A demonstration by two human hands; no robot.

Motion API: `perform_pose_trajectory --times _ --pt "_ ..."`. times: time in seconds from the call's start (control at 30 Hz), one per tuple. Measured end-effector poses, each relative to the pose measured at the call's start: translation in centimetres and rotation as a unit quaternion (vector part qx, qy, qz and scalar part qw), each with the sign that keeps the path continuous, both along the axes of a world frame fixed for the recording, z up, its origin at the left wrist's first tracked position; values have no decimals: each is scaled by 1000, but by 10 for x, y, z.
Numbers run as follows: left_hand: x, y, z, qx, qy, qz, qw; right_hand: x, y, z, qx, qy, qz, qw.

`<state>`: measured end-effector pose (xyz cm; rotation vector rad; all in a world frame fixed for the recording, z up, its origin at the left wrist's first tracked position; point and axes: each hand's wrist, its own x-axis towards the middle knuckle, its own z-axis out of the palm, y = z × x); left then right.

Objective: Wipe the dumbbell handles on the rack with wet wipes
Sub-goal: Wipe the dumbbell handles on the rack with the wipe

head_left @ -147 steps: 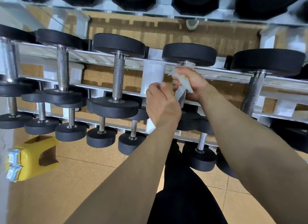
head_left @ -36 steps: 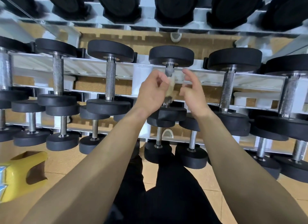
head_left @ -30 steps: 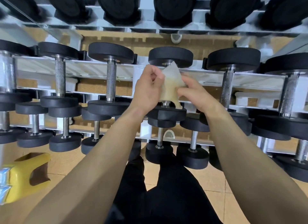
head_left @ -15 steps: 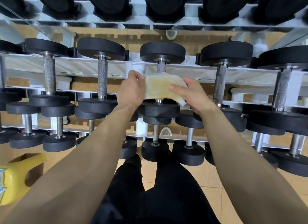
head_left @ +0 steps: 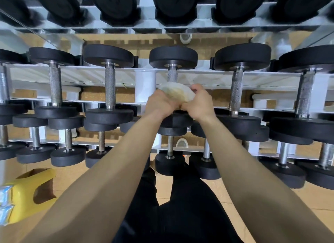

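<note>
A white rack point(head_left: 145, 83) holds rows of black dumbbells with knurled steel handles. In front of the middle dumbbell's handle point(head_left: 172, 75) both hands hold one yellowish-white wet wipe point(head_left: 178, 93), bunched between them. My left hand point(head_left: 160, 102) grips its left side and my right hand point(head_left: 197, 102) grips its right side. The wipe covers the lower part of that handle; whether it touches the steel is hidden. The dumbbell's near plate point(head_left: 178, 120) sits just below my hands.
Neighbouring dumbbells stand close on both sides, one handle to the left point(head_left: 109, 88) and one to the right point(head_left: 235, 91). A lower row of smaller dumbbells point(head_left: 67, 156) lines the rack's front. A yellow stool point(head_left: 27, 192) sits on the floor at lower left.
The wipe, stretched flat between my hands half a second ago, is now bunched as my hands have come together low on the middle handle. Earlier my right hand alone gripped it around a handle.
</note>
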<state>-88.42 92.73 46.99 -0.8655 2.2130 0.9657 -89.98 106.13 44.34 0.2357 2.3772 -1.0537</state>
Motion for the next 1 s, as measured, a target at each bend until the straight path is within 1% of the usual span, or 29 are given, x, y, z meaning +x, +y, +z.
perform_pose_trajectory --times 0.07,0.13,0.17,0.2,0.23,0.27,0.33,0.4,0.43,0.47,0.6,0.73,0.83,0.87,0.93,1.0 --pt "-8 2 -3 7 -29 -50 998 12 -4 1 38 37 -66 996" --pt "-18 1 -11 25 -38 -50 998 25 -9 4 -11 81 -190 978" --pt "-22 1 -15 56 -41 -26 997 31 -13 5 -52 87 -249 963" --pt "-25 1 -20 102 -41 14 994 36 -20 6 -93 74 -299 947" --pt "-29 1 -27 151 -47 63 985 40 -29 6 -124 51 -338 932" --pt "-31 2 -32 185 -55 109 975 43 -38 5 -132 35 -361 922" --pt "-33 3 -40 242 -60 176 952 44 -54 7 -94 48 -374 921" --pt "-39 2 -43 300 -74 206 929 43 -60 5 -46 73 -387 918" --pt "-42 1 -43 329 -83 209 917 43 -61 3 -35 81 -392 916" --pt "-46 -2 -43 342 -85 202 914 43 -60 0 -33 86 -393 915" --pt "-50 -9 -43 391 -54 172 903 45 -60 -2 -33 82 -382 920" --pt "-35 -14 -46 365 -76 122 920 44 -60 0 -34 71 -395 915" --pt "-28 -13 -45 296 -83 98 946 44 -62 3 -31 78 -396 914" --pt "-29 -12 -45 284 -87 101 950 44 -63 4 -30 83 -397 914" --pt "-33 -10 -35 302 -106 124 939 45 -63 4 -31 90 -400 911" --pt "-40 -10 -29 347 -120 185 912 45 -64 3 -34 96 -408 907"
